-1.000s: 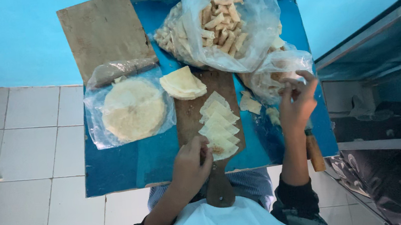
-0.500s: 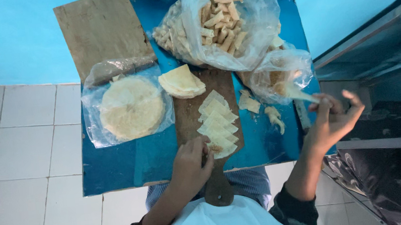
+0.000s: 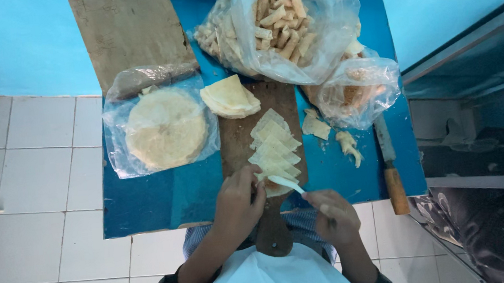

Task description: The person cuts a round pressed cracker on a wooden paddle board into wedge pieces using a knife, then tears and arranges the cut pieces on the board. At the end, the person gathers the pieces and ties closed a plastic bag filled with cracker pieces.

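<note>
Blue table (image 3: 164,200) bearing a clear bag of finished rolls (image 3: 289,22), a bagged stack of round wrappers (image 3: 165,129), and a wooden board (image 3: 269,158) with a row of cut wrapper pieces (image 3: 274,145) awaiting filling. Left hand (image 3: 238,203) pinches the nearest piece; right hand (image 3: 333,215) grips a small white spatula (image 3: 286,183). Many rolls done, several pieces left.

The desk (image 3: 164,200) is bright blue. Right by the hands, the pastry sheets (image 3: 274,148) are pale yellow, and they lie on a dark brown board (image 3: 236,143). The little spoon (image 3: 286,184) between the hands is white. Far from the hands, the rolls (image 3: 279,17) in the clear bag (image 3: 322,34) are light tan. The knife handle (image 3: 396,190) is orange-brown. The floor tiles (image 3: 32,183) are white. The wall (image 3: 10,42) is light blue.
</note>
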